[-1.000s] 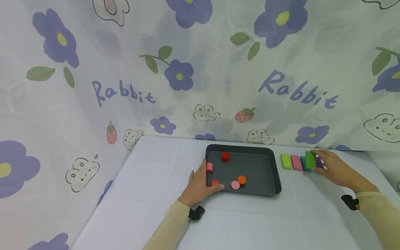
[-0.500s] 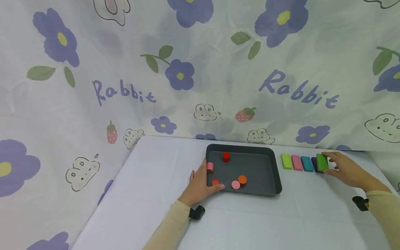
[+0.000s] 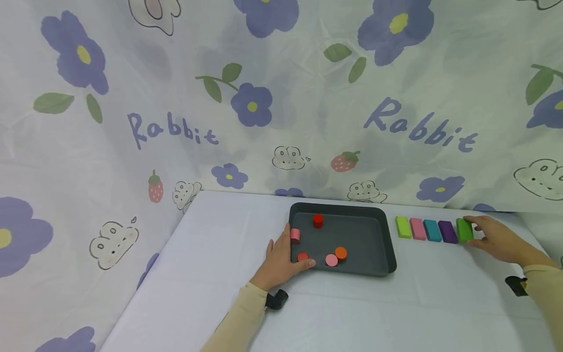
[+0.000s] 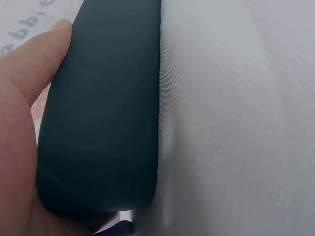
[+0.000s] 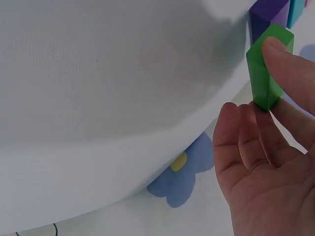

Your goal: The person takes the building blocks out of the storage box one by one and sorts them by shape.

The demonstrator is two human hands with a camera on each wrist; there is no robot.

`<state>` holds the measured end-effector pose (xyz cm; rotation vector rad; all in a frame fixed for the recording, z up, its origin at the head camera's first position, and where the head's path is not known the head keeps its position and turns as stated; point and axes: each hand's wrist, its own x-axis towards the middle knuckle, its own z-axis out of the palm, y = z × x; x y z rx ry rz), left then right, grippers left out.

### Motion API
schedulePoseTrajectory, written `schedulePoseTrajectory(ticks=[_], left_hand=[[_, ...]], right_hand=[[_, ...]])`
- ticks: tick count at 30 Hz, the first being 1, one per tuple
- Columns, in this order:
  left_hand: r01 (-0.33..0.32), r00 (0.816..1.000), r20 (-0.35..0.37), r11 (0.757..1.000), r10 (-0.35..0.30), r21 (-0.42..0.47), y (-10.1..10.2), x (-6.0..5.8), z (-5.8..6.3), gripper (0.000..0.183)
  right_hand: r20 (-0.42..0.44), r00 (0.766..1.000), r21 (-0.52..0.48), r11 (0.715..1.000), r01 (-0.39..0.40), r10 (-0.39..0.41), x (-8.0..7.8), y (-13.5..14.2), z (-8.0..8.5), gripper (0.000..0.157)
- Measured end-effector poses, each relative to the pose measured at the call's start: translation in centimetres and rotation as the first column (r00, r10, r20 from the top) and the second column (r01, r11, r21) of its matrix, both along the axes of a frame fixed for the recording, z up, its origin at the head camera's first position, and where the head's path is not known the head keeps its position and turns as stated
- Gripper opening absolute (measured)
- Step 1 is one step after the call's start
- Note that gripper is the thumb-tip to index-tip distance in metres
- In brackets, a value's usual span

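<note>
R hand (image 3: 499, 240) in pinch on smooth green rect. block (image 3: 464, 230), L hand (image 3: 276, 264) (spread) on matte dk round-cornered tray (image 3: 362, 239)

Smooth matt dark tray (image 3: 362, 242), smooth green block (image 3: 464, 230), finely woven white cloth (image 3: 343, 315)

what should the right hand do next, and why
Probably settle the green block flat and let go: the right hand pinches it beside the purple block, at the end of the row of blocks, though whether it already rests down is unclear.
</note>
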<state>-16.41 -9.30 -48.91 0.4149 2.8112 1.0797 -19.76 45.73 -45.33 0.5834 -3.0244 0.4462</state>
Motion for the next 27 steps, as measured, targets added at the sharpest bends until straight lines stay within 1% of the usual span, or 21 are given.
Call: schedulePoseTrajectory(ticks=[8,14,27], left_hand=[[-0.004,1.0,-0.003,1.0,0.004,0.011,-0.09,-0.03,-0.01,0.12],[-0.002,1.0,-0.009,1.0,0.002,0.01,-0.08,-0.06,-0.2,0.12],[0.001,1.0,-0.002,1.0,-0.001,0.0,-0.15,-0.05,-0.26,0.12]], right_hand=[[0.085,0.996,0.004,1.0,0.025,-0.025,-0.23,0.1,-0.03,0.064],[0.121,0.992,0.011,0.999,0.036,-0.037,-0.47,0.05,-0.23,0.063],[0.12,0.993,0.052,0.999,0.014,-0.02,-0.63,-0.3,-0.09,0.059]])
